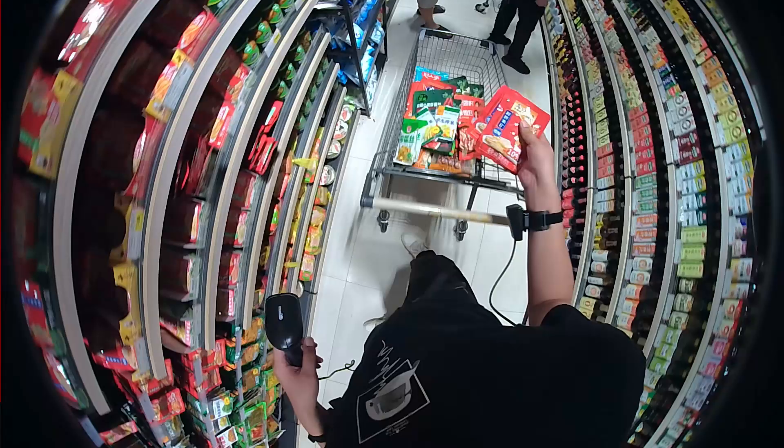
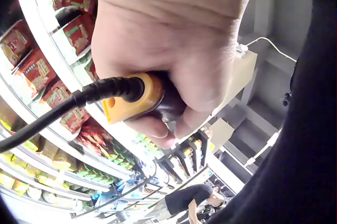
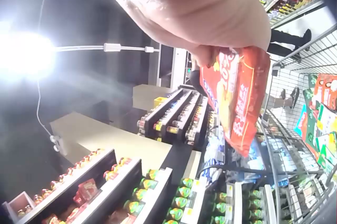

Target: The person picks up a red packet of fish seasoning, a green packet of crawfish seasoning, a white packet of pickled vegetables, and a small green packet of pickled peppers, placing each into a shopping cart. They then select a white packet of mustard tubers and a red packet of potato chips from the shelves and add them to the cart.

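Note:
My left hand (image 1: 299, 378) grips a black handheld barcode scanner (image 1: 285, 325) by its handle, low beside the left shelves. In the left wrist view, the scanner's yellow-and-black end (image 2: 150, 100) shows under the curled fingers, with a black cable (image 2: 47, 121) running out of it. My right hand (image 1: 535, 158) holds a red food packet (image 1: 502, 133) by its edge, thumb on top, above the right side of the shopping cart (image 1: 400, 142). The packet's printed side and red edge (image 3: 245, 95) show in the right wrist view. Several green, red and orange packets (image 1: 441, 125) lie in the cart.
Tall shelves of packets (image 1: 192, 256) line the left, and shelves of bottles and jars (image 1: 641, 203) line the right. The cart handle (image 1: 441, 210) crosses in front of my body. Two people (image 1: 523, 7) stand beyond the cart. A rack of blue-and-white bags (image 1: 347, 7) stands at the far left.

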### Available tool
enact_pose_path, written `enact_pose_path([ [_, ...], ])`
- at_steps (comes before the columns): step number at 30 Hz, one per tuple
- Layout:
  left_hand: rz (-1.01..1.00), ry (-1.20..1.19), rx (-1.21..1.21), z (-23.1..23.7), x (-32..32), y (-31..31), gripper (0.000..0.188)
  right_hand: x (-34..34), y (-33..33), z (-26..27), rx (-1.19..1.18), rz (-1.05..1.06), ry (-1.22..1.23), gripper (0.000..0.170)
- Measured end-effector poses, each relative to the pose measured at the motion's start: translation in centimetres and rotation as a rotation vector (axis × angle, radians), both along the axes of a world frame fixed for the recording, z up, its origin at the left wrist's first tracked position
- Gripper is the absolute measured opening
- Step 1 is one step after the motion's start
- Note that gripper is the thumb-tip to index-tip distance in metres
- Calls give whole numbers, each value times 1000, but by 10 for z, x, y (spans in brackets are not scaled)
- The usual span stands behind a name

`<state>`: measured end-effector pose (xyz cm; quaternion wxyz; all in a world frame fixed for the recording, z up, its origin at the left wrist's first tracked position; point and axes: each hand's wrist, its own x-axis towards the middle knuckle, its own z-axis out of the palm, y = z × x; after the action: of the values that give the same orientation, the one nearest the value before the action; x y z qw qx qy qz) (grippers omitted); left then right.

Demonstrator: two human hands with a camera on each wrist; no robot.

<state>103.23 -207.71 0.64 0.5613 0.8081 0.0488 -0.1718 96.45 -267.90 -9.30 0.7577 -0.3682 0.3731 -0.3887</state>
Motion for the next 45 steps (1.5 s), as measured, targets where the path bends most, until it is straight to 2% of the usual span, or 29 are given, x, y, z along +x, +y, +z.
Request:
enact_pose_path([
  [4,1,-27,36,12,11,-71,20,18,-63,-28,41,156,24,37],
  [6,19,18,62,8,15,-84,21,33,-90,-43,-7,253,37,38],
  [9,38,40,82,9,20,-108,22,48,-118,-67,54,347,80,40],
  [11,51,46,99,7,21,-113,21,63,-129,-118,206,404,-37,41],
  [18,79,24,111,19,24,-110,23,93,-100,-133,312,536,-137,46],
  [26,136,36,111,11,-5,-79,20,95,-68,-122,238,598,-154,41],
  [28,26,16,192,6,-11,-61,22,97,-53,-120,184,627,-204,39],
  [29,71,4,167,17,-12,-68,24,97,-17,-72,160,650,-180,44],
  [30,46,-3,209,28,-14,-61,25,99,-12,-82,121,713,-188,48],
  [31,30,-126,181,24,-20,-54,27,113,-2,-83,214,679,-237,51],
  [33,107,-160,77,35,-27,-44,30,128,33,-53,219,771,-232,50],
  [36,136,-179,86,42,-45,-27,38,147,58,-38,259,789,-195,40],
  [37,141,-157,101,39,-53,-17,42,150,86,0,238,859,-204,36],
  [40,188,-152,97,35,-74,3,47,175,130,37,60,962,-136,31],
  [41,207,-161,90,35,-81,7,48,184,145,53,28,1061,-129,31],
  [43,308,-216,52,33,-93,12,40,207,166,66,-148,1166,-74,30],
  [44,359,-245,33,31,-97,13,36,208,198,97,-273,1177,-47,30],
  [45,381,-244,31,32,-101,15,36,216,213,105,-399,1215,-58,29],
])
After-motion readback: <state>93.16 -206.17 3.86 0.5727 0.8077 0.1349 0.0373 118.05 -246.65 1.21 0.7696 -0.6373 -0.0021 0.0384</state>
